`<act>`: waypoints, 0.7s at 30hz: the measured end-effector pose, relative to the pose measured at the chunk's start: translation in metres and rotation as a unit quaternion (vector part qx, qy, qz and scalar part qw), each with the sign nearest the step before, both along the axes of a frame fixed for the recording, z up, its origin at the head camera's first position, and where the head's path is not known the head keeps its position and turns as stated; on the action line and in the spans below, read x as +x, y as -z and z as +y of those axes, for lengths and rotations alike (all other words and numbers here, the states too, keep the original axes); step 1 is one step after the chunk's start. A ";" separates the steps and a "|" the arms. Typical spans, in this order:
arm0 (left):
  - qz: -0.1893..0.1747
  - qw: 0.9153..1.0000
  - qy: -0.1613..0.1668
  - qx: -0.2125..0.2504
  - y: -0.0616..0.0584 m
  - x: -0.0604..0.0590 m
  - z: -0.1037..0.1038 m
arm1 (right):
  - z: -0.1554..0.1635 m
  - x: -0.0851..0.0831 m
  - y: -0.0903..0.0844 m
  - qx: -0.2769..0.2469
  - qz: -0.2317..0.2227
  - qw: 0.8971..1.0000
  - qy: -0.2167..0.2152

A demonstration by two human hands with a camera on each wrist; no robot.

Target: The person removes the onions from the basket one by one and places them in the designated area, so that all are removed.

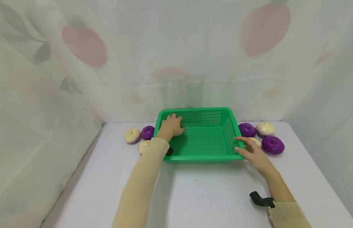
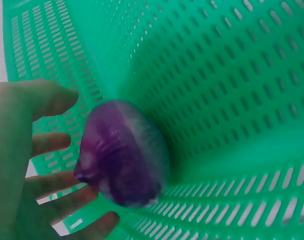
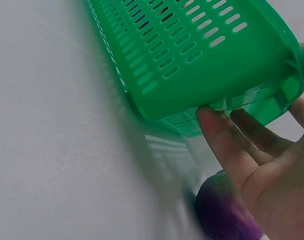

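A green slotted plastic basket stands toward the back of the white table. My left hand reaches inside its left end with the fingers spread. In the left wrist view a purple turnip lies in a basket corner, close against those spread fingers, which do not wrap round it; in the head view the hand mostly hides it. My right hand holds the basket's right rim near the front corner. The thumb and a finger lie over the rim, while other fingers sit below it, outside the wall.
Left of the basket lie a cream turnip, a purple one and another cream one, partly covered by my sleeve. Several more cream and purple turnips sit right of the basket. A patterned curtain hangs behind the table.
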State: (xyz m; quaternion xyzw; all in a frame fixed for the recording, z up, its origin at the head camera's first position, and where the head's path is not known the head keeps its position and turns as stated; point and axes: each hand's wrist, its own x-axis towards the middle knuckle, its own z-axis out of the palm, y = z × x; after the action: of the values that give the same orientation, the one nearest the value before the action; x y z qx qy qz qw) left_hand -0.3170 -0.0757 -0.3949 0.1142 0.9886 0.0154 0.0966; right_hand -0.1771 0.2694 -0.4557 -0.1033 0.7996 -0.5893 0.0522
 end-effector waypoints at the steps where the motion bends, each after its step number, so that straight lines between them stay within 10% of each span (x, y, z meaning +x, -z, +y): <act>1: -0.004 1.000 0.004 -0.002 0.002 0.000 0.001 | 0.000 0.000 0.000 0.001 0.001 1.000 0.000; 21: -0.007 0.999 0.022 -0.034 0.010 0.001 0.008 | 0.002 -0.001 0.004 0.000 0.006 1.000 0.000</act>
State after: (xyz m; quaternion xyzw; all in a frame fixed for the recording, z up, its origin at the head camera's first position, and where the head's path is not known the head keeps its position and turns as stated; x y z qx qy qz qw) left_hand -0.3163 -0.0678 -0.4049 0.1330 0.9850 -0.0191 0.1079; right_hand -0.1784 0.2717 -0.4593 -0.1069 0.7998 -0.5887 0.0476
